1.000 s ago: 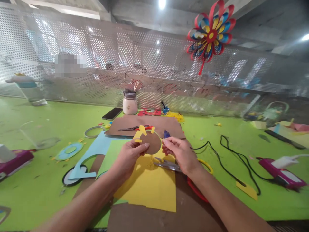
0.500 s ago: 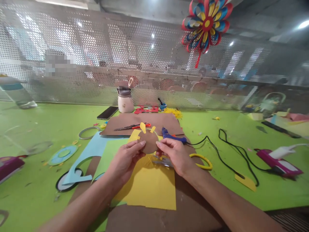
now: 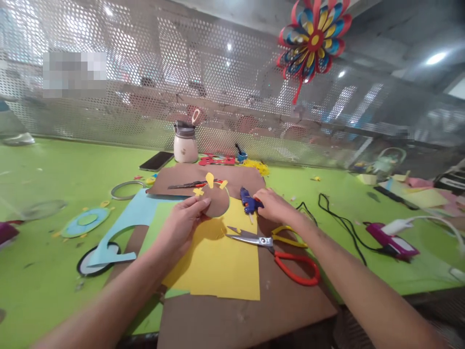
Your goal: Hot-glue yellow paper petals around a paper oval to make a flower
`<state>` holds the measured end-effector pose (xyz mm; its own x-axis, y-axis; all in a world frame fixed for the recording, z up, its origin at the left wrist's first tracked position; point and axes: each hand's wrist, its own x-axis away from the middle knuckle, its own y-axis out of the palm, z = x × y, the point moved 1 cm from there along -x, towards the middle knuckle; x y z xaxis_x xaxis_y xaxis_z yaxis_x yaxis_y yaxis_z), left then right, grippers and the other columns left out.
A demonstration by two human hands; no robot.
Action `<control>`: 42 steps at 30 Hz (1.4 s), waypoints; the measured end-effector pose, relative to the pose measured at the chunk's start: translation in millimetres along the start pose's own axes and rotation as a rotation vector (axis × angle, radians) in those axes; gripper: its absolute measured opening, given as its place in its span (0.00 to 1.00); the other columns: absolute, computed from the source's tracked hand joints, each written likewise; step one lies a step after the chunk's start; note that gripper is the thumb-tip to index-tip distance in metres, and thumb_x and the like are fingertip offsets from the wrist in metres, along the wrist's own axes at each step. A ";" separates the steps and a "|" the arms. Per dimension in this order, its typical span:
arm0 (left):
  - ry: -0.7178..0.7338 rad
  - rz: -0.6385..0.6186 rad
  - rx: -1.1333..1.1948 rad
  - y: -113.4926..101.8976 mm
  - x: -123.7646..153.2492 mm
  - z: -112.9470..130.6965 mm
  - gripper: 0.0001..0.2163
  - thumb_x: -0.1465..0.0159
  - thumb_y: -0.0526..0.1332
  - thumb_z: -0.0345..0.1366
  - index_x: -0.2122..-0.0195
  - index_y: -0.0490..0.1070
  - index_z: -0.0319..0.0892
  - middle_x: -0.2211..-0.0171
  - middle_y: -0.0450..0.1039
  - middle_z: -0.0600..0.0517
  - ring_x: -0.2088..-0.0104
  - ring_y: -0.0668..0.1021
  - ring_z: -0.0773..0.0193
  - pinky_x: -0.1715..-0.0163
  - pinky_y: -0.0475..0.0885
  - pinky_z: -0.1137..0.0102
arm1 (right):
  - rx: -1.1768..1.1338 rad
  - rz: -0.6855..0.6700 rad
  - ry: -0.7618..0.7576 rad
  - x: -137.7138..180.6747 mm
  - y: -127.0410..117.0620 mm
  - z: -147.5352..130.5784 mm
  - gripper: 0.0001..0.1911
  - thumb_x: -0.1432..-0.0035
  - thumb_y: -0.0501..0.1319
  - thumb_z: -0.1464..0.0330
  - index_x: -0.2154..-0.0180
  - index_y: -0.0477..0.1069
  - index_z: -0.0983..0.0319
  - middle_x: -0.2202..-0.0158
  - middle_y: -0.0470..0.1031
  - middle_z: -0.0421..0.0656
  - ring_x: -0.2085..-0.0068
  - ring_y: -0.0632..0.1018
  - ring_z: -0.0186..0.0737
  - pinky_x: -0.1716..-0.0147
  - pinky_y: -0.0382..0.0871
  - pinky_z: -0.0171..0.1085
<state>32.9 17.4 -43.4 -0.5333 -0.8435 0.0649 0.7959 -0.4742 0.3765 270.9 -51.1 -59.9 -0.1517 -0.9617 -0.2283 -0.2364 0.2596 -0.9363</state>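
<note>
On the green table [image 3: 54,165], the left hand [image 3: 179,225] holds a brown paper disc [image 3: 219,203] above the yellow sheet [image 3: 218,266]. Its fingers are pinched on the disc's seven o'clock edge, and yellow petals [image 3: 209,180] stick out at twelve o'clock. At the disc's three o'clock is the blue glue gun [image 3: 247,201], with the right hand [image 3: 274,206] fingers closed on its rear. Scissors [image 3: 276,245] lie at that hand's six o'clock.

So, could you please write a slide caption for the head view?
Left hand holds a brown disc with yellow petals; right hand grips the blue glue gun.
</note>
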 end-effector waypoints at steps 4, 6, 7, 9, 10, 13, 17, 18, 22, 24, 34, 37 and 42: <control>0.004 0.010 0.023 -1.8 -3.6 -4.3 0.07 0.47 0.65 0.34 0.71 0.73 0.35 0.72 0.74 0.50 0.72 0.74 0.67 0.73 0.70 0.74 | 0.070 -0.027 -0.030 -2.4 14.6 4.6 0.14 0.56 0.59 0.80 0.64 0.74 0.65 0.63 0.74 0.49 0.59 0.71 0.45 0.58 0.63 0.38; 0.011 0.015 0.021 -2.5 -6.0 -6.5 0.06 0.46 0.64 0.34 0.71 0.71 0.35 0.74 0.73 0.52 0.73 0.76 0.67 0.73 0.71 0.73 | 0.079 -0.014 -0.032 -3.9 19.2 7.9 0.15 0.56 0.59 0.80 0.63 0.74 0.65 0.62 0.73 0.49 0.58 0.71 0.45 0.56 0.62 0.39; 0.015 0.019 0.020 -2.7 -7.2 -7.3 0.06 0.45 0.63 0.33 0.70 0.70 0.36 0.74 0.73 0.52 0.73 0.76 0.66 0.72 0.72 0.72 | 0.077 -0.001 -0.029 -4.6 20.6 9.4 0.15 0.55 0.59 0.80 0.62 0.73 0.65 0.61 0.73 0.50 0.57 0.71 0.45 0.55 0.62 0.39; 0.017 0.028 0.023 -2.9 -9.5 -8.4 0.04 0.44 0.62 0.32 0.69 0.68 0.37 0.73 0.74 0.51 0.73 0.78 0.65 0.71 0.74 0.71 | 0.060 0.029 -0.019 -5.1 21.2 11.8 0.15 0.54 0.60 0.79 0.61 0.73 0.66 0.60 0.72 0.50 0.56 0.70 0.45 0.54 0.62 0.39; 0.019 0.032 0.027 -3.0 -10.6 -8.7 0.04 0.44 0.61 0.31 0.69 0.67 0.37 0.72 0.74 0.51 0.72 0.79 0.64 0.70 0.74 0.70 | 0.046 0.045 -0.013 -4.9 20.2 12.6 0.15 0.54 0.60 0.78 0.60 0.73 0.66 0.60 0.72 0.50 0.56 0.70 0.45 0.54 0.62 0.40; 0.037 0.042 0.048 -3.3 -13.6 -8.7 0.06 0.43 0.61 0.28 0.71 0.62 0.40 0.71 0.74 0.50 0.70 0.81 0.61 0.68 0.75 0.69 | -0.010 0.098 0.008 -2.0 11.4 13.5 0.16 0.53 0.60 0.77 0.58 0.72 0.66 0.58 0.72 0.50 0.55 0.71 0.46 0.53 0.62 0.41; 0.064 0.060 0.075 -4.7 -15.6 -7.4 0.10 0.43 0.60 0.27 0.74 0.57 0.41 0.73 0.74 0.52 0.68 0.82 0.60 0.68 0.76 0.70 | -0.197 0.136 0.045 8.5 -10.4 9.1 0.18 0.49 0.58 0.73 0.54 0.70 0.64 0.59 0.75 0.47 0.60 0.75 0.42 0.59 0.68 0.40; 0.057 0.063 0.074 -5.0 -15.5 -7.1 0.10 0.43 0.60 0.26 0.73 0.57 0.41 0.73 0.74 0.52 0.68 0.82 0.59 0.68 0.76 0.71 | -0.352 0.126 0.064 12.7 -16.7 6.4 0.16 0.47 0.58 0.72 0.54 0.70 0.64 0.61 0.77 0.46 0.62 0.76 0.42 0.61 0.69 0.40; 0.008 0.064 0.058 -4.7 -12.8 -7.5 0.06 0.43 0.60 0.26 0.67 0.63 0.39 0.69 0.76 0.47 0.67 0.82 0.58 0.69 0.77 0.71 | -0.814 0.014 0.027 34.0 -40.6 -12.0 0.14 0.42 0.57 0.62 0.60 0.74 0.63 0.61 0.78 0.46 0.58 0.77 0.45 0.56 0.69 0.43; 0.001 0.058 0.053 -3.6 -10.8 -8.2 0.07 0.43 0.61 0.27 0.64 0.65 0.38 0.66 0.77 0.45 0.66 0.81 0.58 0.68 0.77 0.71 | -0.823 -0.055 0.016 44.4 -47.9 -21.5 0.14 0.41 0.57 0.59 0.62 0.76 0.61 0.63 0.79 0.46 0.59 0.77 0.45 0.58 0.70 0.44; -0.008 0.006 0.060 1.0 -4.8 -6.7 0.08 0.43 0.63 0.29 0.64 0.66 0.40 0.71 0.77 0.51 0.69 0.80 0.62 0.66 0.75 0.69 | -0.786 -0.112 0.049 54.5 -38.7 -36.0 0.15 0.44 0.59 0.56 0.63 0.77 0.57 0.65 0.78 0.45 0.64 0.76 0.43 0.68 0.74 0.37; -0.018 0.005 0.050 1.2 -3.2 -6.2 0.09 0.43 0.62 0.29 0.62 0.66 0.41 0.73 0.76 0.53 0.72 0.79 0.64 0.68 0.74 0.70 | -0.756 -0.120 0.042 54.6 -38.4 -35.4 0.15 0.43 0.58 0.55 0.63 0.77 0.57 0.68 0.76 0.44 0.64 0.76 0.43 0.71 0.72 0.35; -0.001 -0.022 0.014 1.7 -0.8 -5.7 0.08 0.45 0.64 0.33 0.65 0.65 0.41 0.75 0.76 0.53 0.76 0.77 0.65 0.72 0.70 0.71 | -0.746 -0.112 0.056 55.0 -38.8 -36.0 0.14 0.44 0.59 0.56 0.63 0.77 0.57 0.67 0.75 0.44 0.65 0.74 0.42 0.71 0.71 0.35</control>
<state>36.4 15.9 -48.1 -0.5507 -0.8327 0.0577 0.7801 -0.4888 0.3906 237.2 -110.9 -26.5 -0.1325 -0.9850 -0.1103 -0.8373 0.1708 -0.5193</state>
